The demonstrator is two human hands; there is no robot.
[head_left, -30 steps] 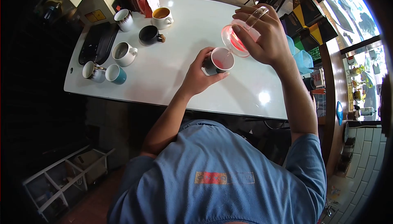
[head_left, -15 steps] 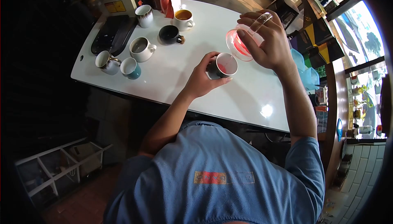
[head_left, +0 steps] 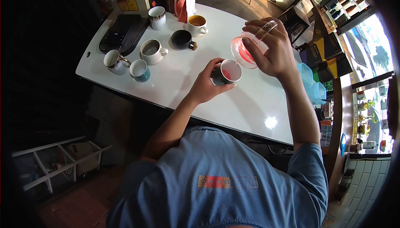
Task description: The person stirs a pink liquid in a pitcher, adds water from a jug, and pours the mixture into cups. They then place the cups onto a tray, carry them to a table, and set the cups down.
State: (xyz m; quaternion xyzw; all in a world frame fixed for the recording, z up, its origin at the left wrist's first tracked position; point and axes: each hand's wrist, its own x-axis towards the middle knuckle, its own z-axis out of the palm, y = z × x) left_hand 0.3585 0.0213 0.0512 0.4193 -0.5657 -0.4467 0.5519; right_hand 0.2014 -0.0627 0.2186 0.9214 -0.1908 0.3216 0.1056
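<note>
My left hand (head_left: pixel 207 83) is wrapped around a dark cup (head_left: pixel 217 77) with a white inside, and some red liquid shows in it. Above and to the right, my right hand (head_left: pixel 273 51) grips a clear glass pitcher (head_left: pixel 236 48) by its looped handle. The pitcher is tilted toward the cup, its spout close to the cup's rim, and red liquid lies along its lower side. A thin stream between spout and cup is too faint to make out clearly.
Several mugs stand on the white table (head_left: pixel 175 84) at left, among them a black mug (head_left: pixel 181 39), a white mug (head_left: pixel 153 53) and a teal cup (head_left: pixel 140 71). Behind them are a black flat device (head_left: pixel 123 34) and paper bags (head_left: pixel 181 3). Light-blue containers (head_left: pixel 314 88) sit at right.
The camera view has shifted, so the table's mugs appear slightly lower and further right. Both hands keep their grips, with the pitcher still tilted by the cup.
</note>
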